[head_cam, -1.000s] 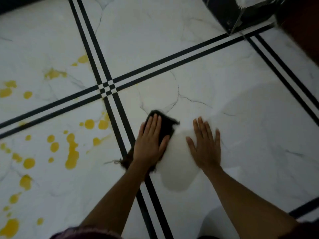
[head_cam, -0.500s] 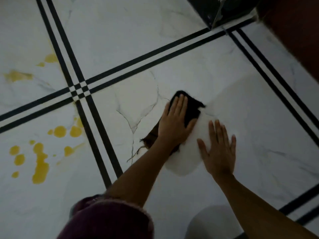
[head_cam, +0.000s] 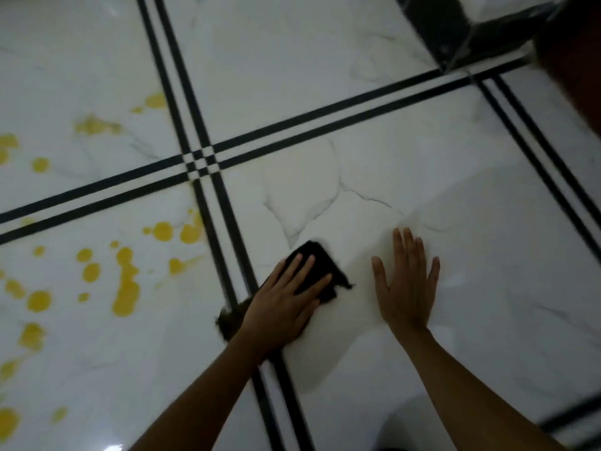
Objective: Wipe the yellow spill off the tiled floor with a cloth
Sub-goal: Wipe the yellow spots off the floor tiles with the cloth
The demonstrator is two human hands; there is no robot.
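My left hand [head_cam: 283,304] presses flat on a dark cloth [head_cam: 317,263] that lies on the white marble floor, just right of a double black tile line [head_cam: 224,242]. The cloth's frayed end pokes out behind my wrist. The yellow spill [head_cam: 125,284] covers the tiles to the left of that line as several drops and a long streak, apart from the cloth. My right hand [head_cam: 405,288] rests flat on the floor to the right of the cloth, fingers spread, holding nothing.
Double black lines cross at a junction [head_cam: 199,162] above the cloth. A black marble block [head_cam: 435,27] stands at the top right, and a dark brown surface [head_cam: 575,60] fills the right corner. More yellow drops [head_cam: 94,126] lie on the upper left tile.
My left hand slid the cloth to the right and away, then back toward the black line. The right hand stayed flat on the floor. The camera view swung left again, showing more of the spill.
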